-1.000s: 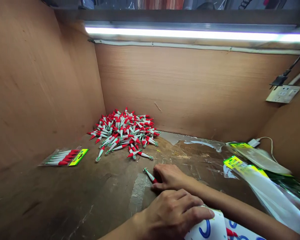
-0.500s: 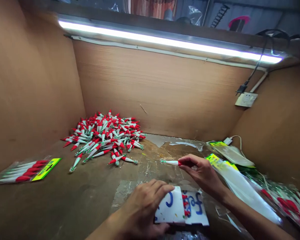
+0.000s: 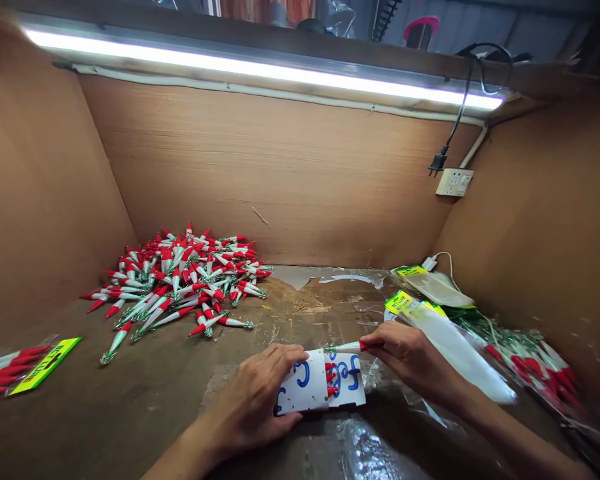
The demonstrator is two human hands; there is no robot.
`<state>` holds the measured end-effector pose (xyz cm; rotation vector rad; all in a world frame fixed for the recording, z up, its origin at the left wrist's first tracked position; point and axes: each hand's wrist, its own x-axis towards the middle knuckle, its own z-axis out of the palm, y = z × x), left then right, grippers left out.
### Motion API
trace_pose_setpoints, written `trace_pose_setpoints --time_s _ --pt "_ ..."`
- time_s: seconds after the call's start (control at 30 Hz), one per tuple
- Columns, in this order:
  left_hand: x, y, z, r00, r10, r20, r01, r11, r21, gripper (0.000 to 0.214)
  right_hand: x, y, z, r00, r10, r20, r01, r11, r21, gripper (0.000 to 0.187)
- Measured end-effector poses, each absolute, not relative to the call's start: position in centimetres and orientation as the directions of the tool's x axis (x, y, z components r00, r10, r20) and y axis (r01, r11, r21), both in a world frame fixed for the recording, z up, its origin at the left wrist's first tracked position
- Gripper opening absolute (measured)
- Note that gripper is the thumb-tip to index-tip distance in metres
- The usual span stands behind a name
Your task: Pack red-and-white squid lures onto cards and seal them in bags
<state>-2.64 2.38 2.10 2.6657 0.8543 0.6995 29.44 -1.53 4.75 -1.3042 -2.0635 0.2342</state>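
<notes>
There's the tube light, blazing white on a slant across the top! Beneath it the back panel glows warm; the upper right corner sinks dark. Glare sparks off clear plastic at bottom centre, deep shadow just right, and the left wall stretches, blurred.

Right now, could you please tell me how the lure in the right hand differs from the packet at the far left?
The held lure is single and bare, while the packet has several lures under clear plastic with a yellow label. The held lure is pinched at its red end by the right hand; the packet lies on the table, untouched. Both show red and white.
</notes>
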Motion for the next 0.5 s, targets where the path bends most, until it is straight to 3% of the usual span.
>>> trace_pose_setpoints --time_s 0.23,0.5 --pt "-3.7 3.9 1.3 0.756 0.599 0.264 0.509 -0.792 0.338 0.061 29.6 -1.0 3.7 -0.276 0.885 0.376 0.784 0.433 -0.444 0.015" --pt "-4.2 4.2 0.3 0.776 0.595 0.210 0.503 -0.784 0.364 0.065 26.9 1.0 1.0 -0.326 0.915 0.239 0.814 0.400 -0.420 0.013"
